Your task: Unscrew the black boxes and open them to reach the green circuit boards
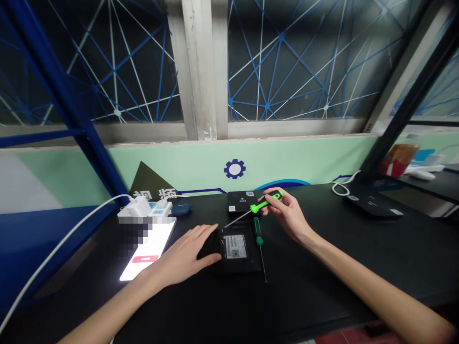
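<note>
My left hand (188, 253) lies flat with fingers stretched out, pressing on the left edge of a small black box (236, 249) that lies with its label side up on the black table (322, 267). My right hand (287, 212) pinches the green-and-black handle of a screwdriver (263, 203), whose thin metal shaft points down-left toward the box's top left corner. A second green screwdriver (258, 241) lies on the table along the box's right side.
A second black box (241, 200) sits behind the first. A lit phone (148, 248) lies to the left, with a white power strip and charger (145, 209) and cable behind it. Another flat black device (373, 205) rests at the right. A blue rack post stands at left.
</note>
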A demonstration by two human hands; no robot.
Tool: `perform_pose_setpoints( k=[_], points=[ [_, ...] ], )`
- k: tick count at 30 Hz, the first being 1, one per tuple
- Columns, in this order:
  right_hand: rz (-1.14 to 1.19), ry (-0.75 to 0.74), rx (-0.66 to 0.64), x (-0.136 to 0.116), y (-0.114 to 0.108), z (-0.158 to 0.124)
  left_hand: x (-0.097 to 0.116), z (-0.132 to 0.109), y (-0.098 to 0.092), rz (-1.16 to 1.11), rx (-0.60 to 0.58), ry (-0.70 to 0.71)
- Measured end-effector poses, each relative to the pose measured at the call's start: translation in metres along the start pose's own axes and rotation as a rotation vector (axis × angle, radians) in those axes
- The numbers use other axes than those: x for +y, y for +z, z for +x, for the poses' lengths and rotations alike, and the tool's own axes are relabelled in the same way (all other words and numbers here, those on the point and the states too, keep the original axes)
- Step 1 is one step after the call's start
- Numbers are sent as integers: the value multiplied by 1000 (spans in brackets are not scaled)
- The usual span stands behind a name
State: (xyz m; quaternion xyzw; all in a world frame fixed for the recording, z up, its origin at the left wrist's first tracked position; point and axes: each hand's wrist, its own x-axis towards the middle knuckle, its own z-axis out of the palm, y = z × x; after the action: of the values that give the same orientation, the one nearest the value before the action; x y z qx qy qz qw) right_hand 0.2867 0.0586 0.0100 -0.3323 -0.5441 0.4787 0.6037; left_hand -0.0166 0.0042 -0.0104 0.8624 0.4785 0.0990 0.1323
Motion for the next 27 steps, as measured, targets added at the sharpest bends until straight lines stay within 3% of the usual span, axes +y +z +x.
perform_pose_setpoints(
  k=[27],
  points=[
    [15,26,-62,1,3,-3,5,0,-4,16,-7,2]
  ],
)
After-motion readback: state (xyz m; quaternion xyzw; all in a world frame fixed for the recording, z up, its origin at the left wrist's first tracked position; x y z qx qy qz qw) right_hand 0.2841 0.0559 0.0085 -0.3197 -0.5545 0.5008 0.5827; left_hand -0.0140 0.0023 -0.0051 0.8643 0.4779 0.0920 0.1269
